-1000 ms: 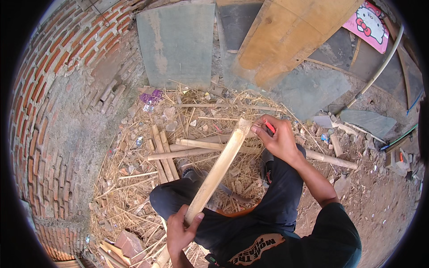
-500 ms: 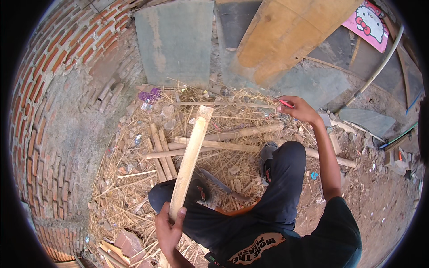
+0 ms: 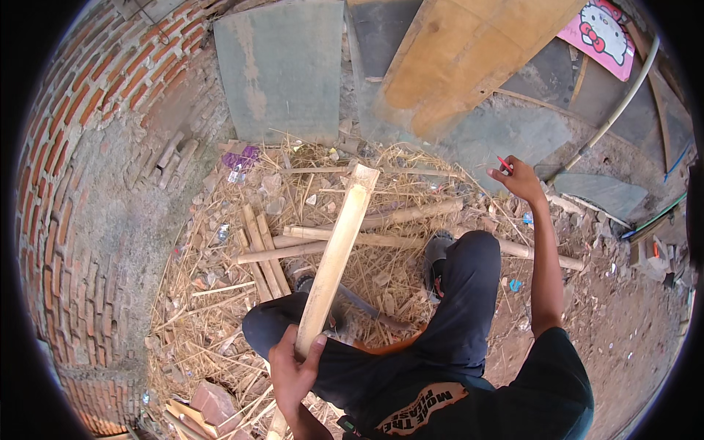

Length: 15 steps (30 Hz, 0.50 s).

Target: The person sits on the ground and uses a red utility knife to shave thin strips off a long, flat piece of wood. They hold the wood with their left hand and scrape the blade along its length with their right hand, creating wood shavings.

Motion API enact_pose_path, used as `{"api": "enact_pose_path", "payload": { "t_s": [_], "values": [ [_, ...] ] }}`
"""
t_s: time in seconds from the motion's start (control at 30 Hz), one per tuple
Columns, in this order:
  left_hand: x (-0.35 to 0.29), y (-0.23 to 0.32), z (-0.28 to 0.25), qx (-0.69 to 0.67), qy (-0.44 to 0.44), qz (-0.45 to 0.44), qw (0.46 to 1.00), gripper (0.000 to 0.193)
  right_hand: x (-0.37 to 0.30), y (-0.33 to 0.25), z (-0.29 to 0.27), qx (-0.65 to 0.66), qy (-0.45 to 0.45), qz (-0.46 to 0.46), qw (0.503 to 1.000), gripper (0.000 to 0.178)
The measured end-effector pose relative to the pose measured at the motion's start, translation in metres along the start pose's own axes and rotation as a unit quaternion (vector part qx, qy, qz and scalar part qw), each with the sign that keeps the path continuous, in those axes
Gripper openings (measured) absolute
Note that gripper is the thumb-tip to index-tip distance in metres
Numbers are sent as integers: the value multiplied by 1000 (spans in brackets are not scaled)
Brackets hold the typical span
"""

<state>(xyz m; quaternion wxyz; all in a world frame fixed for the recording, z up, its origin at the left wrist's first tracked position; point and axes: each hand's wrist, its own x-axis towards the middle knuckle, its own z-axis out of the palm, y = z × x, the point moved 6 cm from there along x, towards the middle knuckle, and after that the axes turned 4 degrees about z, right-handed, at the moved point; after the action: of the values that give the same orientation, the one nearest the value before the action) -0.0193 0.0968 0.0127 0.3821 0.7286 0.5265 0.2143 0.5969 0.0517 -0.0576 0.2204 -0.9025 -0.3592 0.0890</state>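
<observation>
Since the earlier frames the right hand (image 3: pixel 522 180) has come off the far end of the split bamboo slat (image 3: pixel 334 260) and swung out to the right, and the slat has pivoted leftward so that its far end now points up toward the grey slab (image 3: pixel 282 70) leaning on the brick wall (image 3: pixel 81 169).

Going from left: the left hand (image 3: pixel 293 363) is clamped around the near part of the slat, thumb over the top, low in the picture beside the left knee. The slat runs up and away from that hand, tilted, over the loose bamboo pieces (image 3: pixel 264 249) lying on the straw-strewn ground (image 3: pixel 213 308) ahead of the knees. Whether its far end rests on the straw or hangs just above it cannot be told.

Further right, the right arm is stretched out nearly straight, well apart from the slat. Its hand is closed on a small red pencil-like stick (image 3: pixel 504 163), the tip showing above the fingers.

By my judgement the slat is being held up one-handed between passes, with the marker drawn aside. Bringing the marker back onto the slat would call for the left hand's grip to steady it.
</observation>
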Motion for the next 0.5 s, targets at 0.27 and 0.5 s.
{"api": "enact_pose_path", "payload": {
  "t_s": [0.27,0.5],
  "values": [
    [14,11,20,-20,-6,13,1000,24,-25,-21,0,-69,-170,-34,982,67],
    [29,20,38,-79,-9,33,996,30,-76,-104,-1,312,-71,-139,937,34]
  ]
}}
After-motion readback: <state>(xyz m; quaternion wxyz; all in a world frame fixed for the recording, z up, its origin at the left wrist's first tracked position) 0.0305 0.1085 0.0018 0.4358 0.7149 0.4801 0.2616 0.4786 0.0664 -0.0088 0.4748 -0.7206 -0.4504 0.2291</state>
